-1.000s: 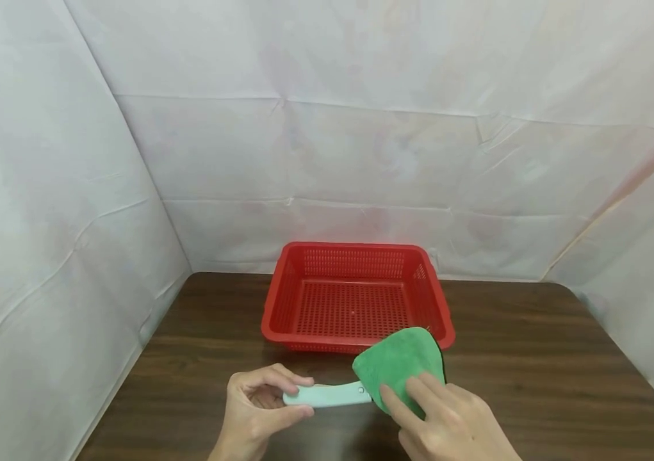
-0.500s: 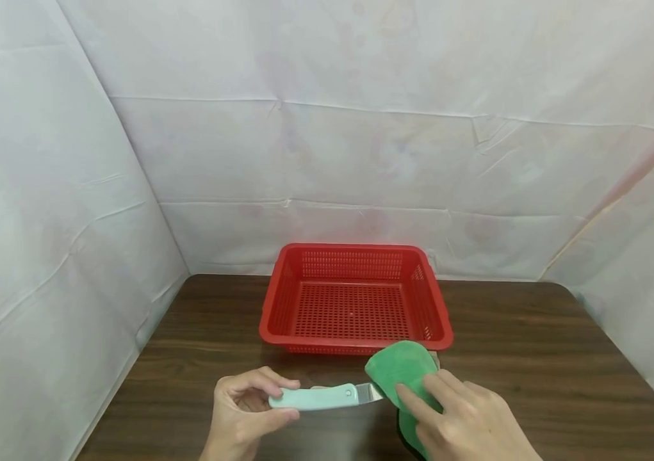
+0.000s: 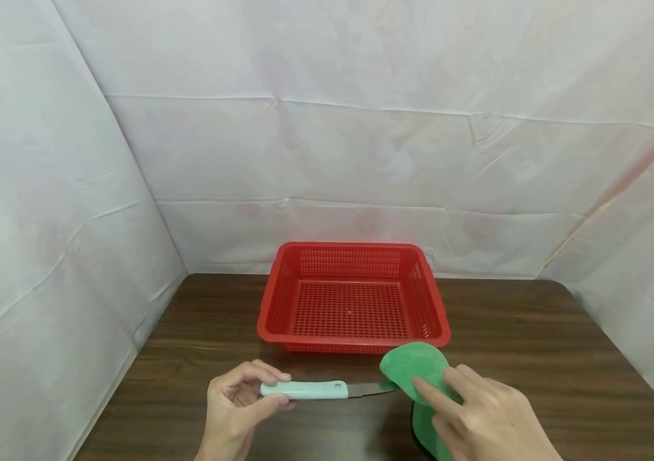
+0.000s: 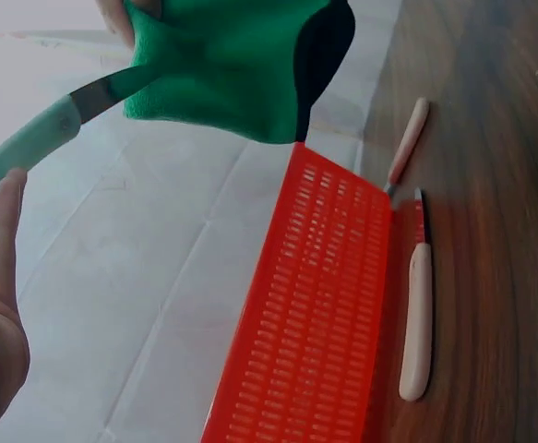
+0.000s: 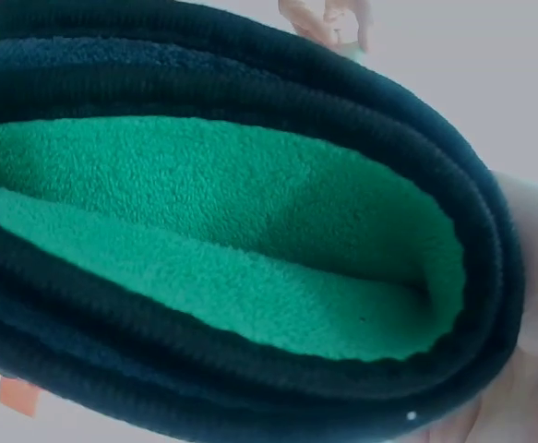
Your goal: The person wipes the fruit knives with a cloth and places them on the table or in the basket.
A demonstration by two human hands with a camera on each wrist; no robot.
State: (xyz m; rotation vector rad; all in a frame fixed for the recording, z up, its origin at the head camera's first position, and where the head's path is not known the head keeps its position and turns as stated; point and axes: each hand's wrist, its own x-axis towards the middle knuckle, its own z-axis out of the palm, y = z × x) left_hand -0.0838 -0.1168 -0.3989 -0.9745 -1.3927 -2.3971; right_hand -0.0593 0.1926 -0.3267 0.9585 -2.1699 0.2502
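Note:
In the head view my left hand [image 3: 237, 406] pinches the mint-green handle of a knife [image 3: 309, 390], held level with its blade pointing right. My right hand [image 3: 482, 416] holds a folded green cloth [image 3: 416, 368] with dark edging around the far end of that blade. The blade's tip is hidden in the cloth, while the part near the handle shows bare. From the left wrist, the blade [image 4: 93, 98] runs into the green cloth [image 4: 227, 74]. The cloth's folds and dark border [image 5: 490, 268] fill most of the right wrist view.
A red perforated plastic basket [image 3: 355, 342] stands on the dark wooden table [image 3: 505, 333], just beyond the hands. Two pale-handled tools, one [image 4: 419, 323] nearer and another [image 4: 413, 134] farther, lie beside it in the left wrist view. White sheeting [image 3: 361, 160] hangs behind and on both sides.
The cloth has slid right along the blade, away from the handle, baring more metal. My right hand has moved right with it, and my left hand with the knife has shifted slightly left.

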